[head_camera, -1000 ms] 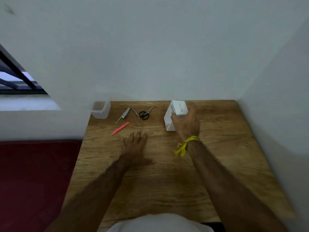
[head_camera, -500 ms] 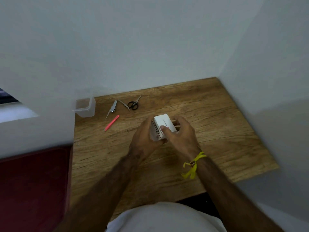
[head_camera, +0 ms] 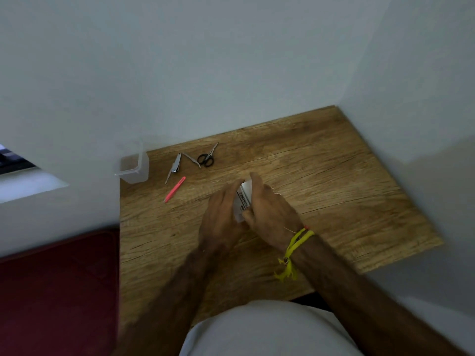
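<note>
- Between the two hands, above the middle of the brown wood-grain worktop (head_camera: 334, 191), is a small white cardboard box (head_camera: 243, 200) with dark lettering along its side. It is tilted, its long side running away from the person. Whether its base touches the worktop cannot be told.
- The left hand (head_camera: 221, 219) holds the box from the left, its fingers (head_camera: 230, 195) curled against that side.
- The right hand (head_camera: 271, 214) holds it from the right. The forefinger lies over the far top edge and the thumb presses on the near end. The fingers of both hands are closed on the box, so only a narrow strip of it shows.
- A yellow thread wristband (head_camera: 295, 244) is tied round the right wrist, its loose ends hanging down.
- Beyond the left fingers and to their left lies a slim pink stick (head_camera: 174, 189), well apart from them.
- Farther off on that side lies a silver metal nail clipper (head_camera: 176, 165) with its lever swung open. Just beside it lie small black-handled scissors (head_camera: 207, 158).
- Farthest left of the fingers, at the worktop's back corner, stands a clear plastic tub (head_camera: 133, 170) against the white wall (head_camera: 231, 73).
- Left of the left forearm, beyond the worktop's edge, is a dark red mat (head_camera: 56, 291).
</note>
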The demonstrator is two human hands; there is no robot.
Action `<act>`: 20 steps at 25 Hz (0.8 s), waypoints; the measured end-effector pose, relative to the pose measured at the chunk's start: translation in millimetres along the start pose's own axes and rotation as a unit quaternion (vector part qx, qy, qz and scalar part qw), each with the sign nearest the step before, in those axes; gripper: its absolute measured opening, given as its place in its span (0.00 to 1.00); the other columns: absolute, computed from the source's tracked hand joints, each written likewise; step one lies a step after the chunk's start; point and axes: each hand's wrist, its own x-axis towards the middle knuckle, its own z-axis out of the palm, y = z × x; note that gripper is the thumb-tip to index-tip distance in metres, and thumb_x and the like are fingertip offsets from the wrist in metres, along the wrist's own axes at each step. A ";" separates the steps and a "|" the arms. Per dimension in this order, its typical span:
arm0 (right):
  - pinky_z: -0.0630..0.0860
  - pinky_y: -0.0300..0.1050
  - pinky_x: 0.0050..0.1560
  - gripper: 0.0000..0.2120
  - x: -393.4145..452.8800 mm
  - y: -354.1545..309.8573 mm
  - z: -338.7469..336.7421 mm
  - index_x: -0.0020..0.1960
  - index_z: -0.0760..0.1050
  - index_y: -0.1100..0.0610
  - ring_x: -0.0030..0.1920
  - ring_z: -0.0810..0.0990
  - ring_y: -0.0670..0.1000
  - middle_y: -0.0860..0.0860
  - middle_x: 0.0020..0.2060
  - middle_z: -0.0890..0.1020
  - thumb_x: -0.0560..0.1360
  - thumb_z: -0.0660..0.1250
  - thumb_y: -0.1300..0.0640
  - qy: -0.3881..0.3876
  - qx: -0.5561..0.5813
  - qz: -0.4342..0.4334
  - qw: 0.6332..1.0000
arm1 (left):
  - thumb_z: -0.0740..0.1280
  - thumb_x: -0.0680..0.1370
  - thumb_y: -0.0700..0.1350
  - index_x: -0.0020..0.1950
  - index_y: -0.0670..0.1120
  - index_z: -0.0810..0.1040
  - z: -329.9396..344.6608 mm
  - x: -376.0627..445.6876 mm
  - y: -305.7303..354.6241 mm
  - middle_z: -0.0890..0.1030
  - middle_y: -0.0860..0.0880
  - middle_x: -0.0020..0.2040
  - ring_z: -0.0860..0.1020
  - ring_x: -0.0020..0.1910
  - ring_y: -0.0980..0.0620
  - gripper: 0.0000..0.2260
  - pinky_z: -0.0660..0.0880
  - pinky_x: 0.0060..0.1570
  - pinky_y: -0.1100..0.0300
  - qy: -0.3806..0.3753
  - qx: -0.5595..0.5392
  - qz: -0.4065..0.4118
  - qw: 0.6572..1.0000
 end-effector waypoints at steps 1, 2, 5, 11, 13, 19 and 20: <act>0.78 0.59 0.57 0.38 1.0 0.8 -0.9 0.78 0.45 0.51 0.61 0.77 0.61 0.60 0.65 0.73 0.77 0.65 0.51 -0.011 -0.001 -0.009 1.000 | 0.76 0.71 0.56 0.77 0.50 0.61 -0.3 0.2 1.9 0.69 0.50 0.74 0.68 0.70 0.50 0.39 0.68 0.67 0.52 -0.003 0.001 -0.010 1.000; 0.78 0.59 0.57 0.38 1.4 2.8 -1.9 0.78 0.44 0.50 0.61 0.77 0.61 0.60 0.65 0.72 0.78 0.65 0.52 -0.022 -0.005 -0.017 1.000 | 0.75 0.71 0.57 0.78 0.50 0.60 -0.7 -0.1 2.7 0.69 0.50 0.74 0.68 0.71 0.50 0.40 0.68 0.67 0.51 -0.006 0.002 -0.019 1.000; 0.77 0.58 0.59 0.32 1.5 15.9 -9.5 0.79 0.47 0.50 0.61 0.77 0.59 0.58 0.67 0.73 0.81 0.61 0.54 -0.013 0.009 -0.029 0.999 | 0.76 0.70 0.58 0.77 0.50 0.61 -2.3 -1.8 0.3 0.71 0.50 0.72 0.69 0.68 0.52 0.41 0.71 0.65 0.49 0.002 0.009 -0.029 1.000; 0.76 0.52 0.60 0.25 27.5 47.0 -19.8 0.73 0.67 0.55 0.62 0.77 0.58 0.58 0.63 0.78 0.77 0.58 0.69 0.126 0.190 -0.003 0.974 | 0.78 0.70 0.53 0.70 0.51 0.66 -8.3 -4.3 -0.5 0.71 0.50 0.70 0.68 0.66 0.54 0.33 0.71 0.63 0.53 0.005 0.007 -0.062 0.998; 0.77 0.57 0.61 0.24 31.4 50.8 -15.3 0.69 0.72 0.58 0.62 0.76 0.57 0.57 0.62 0.78 0.75 0.60 0.70 0.154 0.182 -0.017 0.971 | 0.77 0.71 0.53 0.67 0.52 0.70 -7.7 -5.6 -2.8 0.71 0.50 0.71 0.68 0.68 0.53 0.29 0.69 0.67 0.52 0.004 0.033 -0.042 0.999; 0.80 0.48 0.44 0.10 5.0 23.6 -26.9 0.47 0.83 0.60 0.45 0.82 0.51 0.53 0.45 0.85 0.75 0.63 0.63 0.300 0.125 -0.193 0.926 | 0.77 0.71 0.52 0.75 0.50 0.65 -1.6 -5.8 -4.8 0.70 0.50 0.73 0.68 0.71 0.51 0.36 0.69 0.69 0.50 0.027 0.067 -0.006 0.997; 0.81 0.49 0.44 0.09 4.2 16.0 -27.7 0.47 0.83 0.58 0.45 0.82 0.50 0.53 0.45 0.85 0.76 0.63 0.62 0.222 0.162 -0.159 0.948 | 0.77 0.72 0.52 0.75 0.50 0.65 -0.2 -5.4 -5.3 0.70 0.50 0.73 0.69 0.71 0.51 0.36 0.70 0.68 0.49 0.030 0.065 -0.002 0.997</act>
